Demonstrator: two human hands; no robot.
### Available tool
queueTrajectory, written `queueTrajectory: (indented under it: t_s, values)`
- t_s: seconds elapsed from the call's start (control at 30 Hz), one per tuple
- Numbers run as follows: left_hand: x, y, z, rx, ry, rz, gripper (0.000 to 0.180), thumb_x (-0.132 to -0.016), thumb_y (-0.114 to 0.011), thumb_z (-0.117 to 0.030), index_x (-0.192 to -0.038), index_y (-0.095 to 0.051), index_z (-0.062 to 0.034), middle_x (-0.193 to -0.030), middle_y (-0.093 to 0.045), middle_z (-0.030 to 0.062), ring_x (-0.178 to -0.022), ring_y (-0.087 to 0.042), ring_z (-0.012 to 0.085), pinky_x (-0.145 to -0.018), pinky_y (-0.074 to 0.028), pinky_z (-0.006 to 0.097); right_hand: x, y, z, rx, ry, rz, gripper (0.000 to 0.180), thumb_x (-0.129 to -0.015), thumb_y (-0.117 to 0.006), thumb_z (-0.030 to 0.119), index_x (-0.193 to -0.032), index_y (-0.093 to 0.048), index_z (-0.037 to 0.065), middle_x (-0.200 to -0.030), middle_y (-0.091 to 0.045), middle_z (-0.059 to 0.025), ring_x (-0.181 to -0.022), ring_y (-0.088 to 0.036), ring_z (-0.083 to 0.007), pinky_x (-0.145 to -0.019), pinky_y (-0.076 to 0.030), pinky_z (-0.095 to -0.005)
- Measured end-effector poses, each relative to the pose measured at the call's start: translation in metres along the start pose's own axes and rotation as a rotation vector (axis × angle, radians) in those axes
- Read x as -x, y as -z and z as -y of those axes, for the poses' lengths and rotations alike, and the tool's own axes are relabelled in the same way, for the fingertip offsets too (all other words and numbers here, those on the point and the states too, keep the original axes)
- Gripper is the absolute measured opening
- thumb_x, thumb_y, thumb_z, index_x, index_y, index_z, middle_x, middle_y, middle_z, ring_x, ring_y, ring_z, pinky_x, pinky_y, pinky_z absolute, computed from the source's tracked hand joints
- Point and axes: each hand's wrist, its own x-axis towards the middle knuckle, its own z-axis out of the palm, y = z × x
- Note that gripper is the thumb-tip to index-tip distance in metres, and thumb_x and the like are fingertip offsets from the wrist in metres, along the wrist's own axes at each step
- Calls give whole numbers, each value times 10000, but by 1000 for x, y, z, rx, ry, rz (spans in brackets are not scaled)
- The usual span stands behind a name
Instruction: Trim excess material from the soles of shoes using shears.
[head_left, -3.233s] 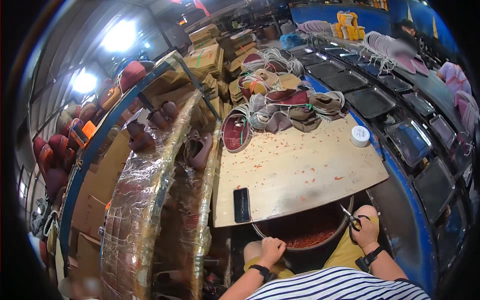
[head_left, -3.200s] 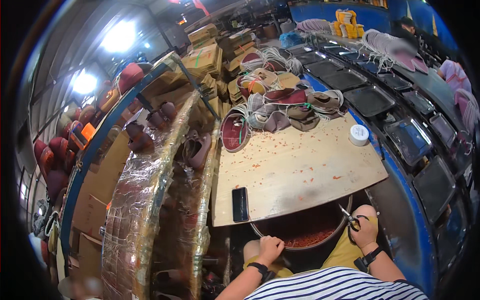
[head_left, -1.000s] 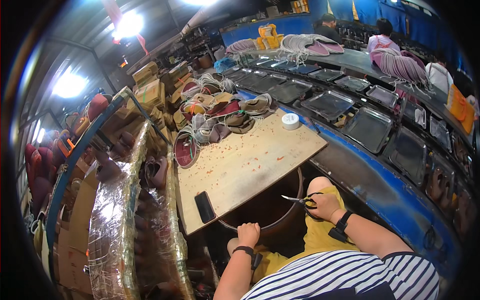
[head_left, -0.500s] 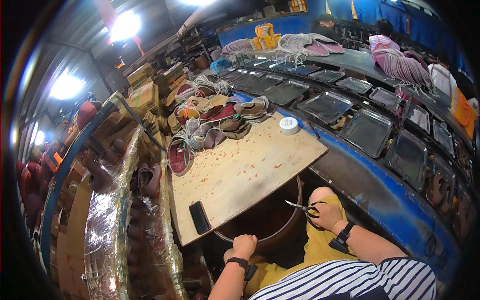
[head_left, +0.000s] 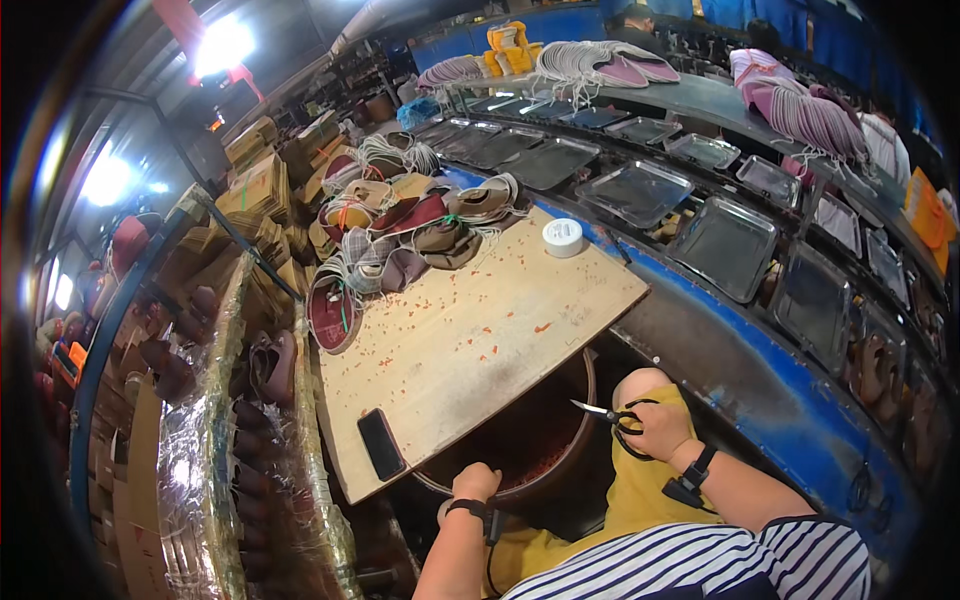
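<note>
My right hand (head_left: pixel 661 430) grips the black handles of a pair of scissors (head_left: pixel 597 411) over my right thigh, the metal blades pointing left. My left hand (head_left: pixel 477 482) is a loose fist above my left knee, beside the rim of a round dark bin (head_left: pixel 585 440). Nothing shows in its fingers, though the palm is hidden. Orange scraps lie in the bin and across the wooden board (head_left: pixel 440 385) above it. On the board's near left corner is a black phone (head_left: pixel 381 445); a round white tub (head_left: pixel 563 237) stands at its far right.
Fabric shoe pieces with cords (head_left: pixel 375 250) are heaped on the board's far left side. Metal trays (head_left: pixel 725 250) line a blue-sided conveyor (head_left: pixel 740 375) on the right. Plastic-wrapped racks (head_left: pixel 195 500) of shoes stand at left, with cardboard stacks (head_left: pixel 260 190) behind. Other people are at the far back.
The view has shifted, so the board and its contents sit slightly further left. My left hand has moved slightly left. The scissors stay in my right hand, their blades now closer together.
</note>
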Motion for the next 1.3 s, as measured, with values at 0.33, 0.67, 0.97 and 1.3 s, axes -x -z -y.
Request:
queueTrajectory:
  t_s: [0.33, 0.67, 0.97, 1.3]
  values:
    - [-13, -7, 3, -53, 19, -22, 425, -903, -563, -429, -988, -738, -52, -1097, -682, 193, -1067, -635, 353, -921, -502, 435, 8, -3, -13, 16, -42, 27, 308, -712, -768, 320, -886, -637, 103, -778, -668, -85, -720, -662, -269, -646, -521, -385]
    - [-10, -10, 2, -50, 16, 16, 387, -895, -565, -406, -927, -753, -69, -1030, -699, 186, -1032, -648, 358, -919, -497, 433, 21, -1, -17, -19, -80, 113, 339, -727, -757, 329, -958, -643, 109, -829, -687, -70, -772, -673, -261, -695, -532, -386]
    - [-18, -17, 16, -98, 8, -42, 384, -892, -559, -399, -933, -749, -68, -1033, -692, 198, -1034, -644, 373, -920, -497, 451, 31, 55, -47, -228, -323, 68, 239, -764, -679, 115, -997, -628, 122, -862, -677, -135, -803, -651, -348, -683, -508, -446]
    - [5, -5, -10, -42, -32, -182, 334, -874, -558, -340, -823, -751, -72, -874, -715, 150, -905, -679, 343, -844, -526, 435, 129, 227, -294, 681, -991, -184, 313, -866, -477, 23, -1170, -552, 41, -1110, -637, -215, -1008, -639, -396, -836, -531, -481]
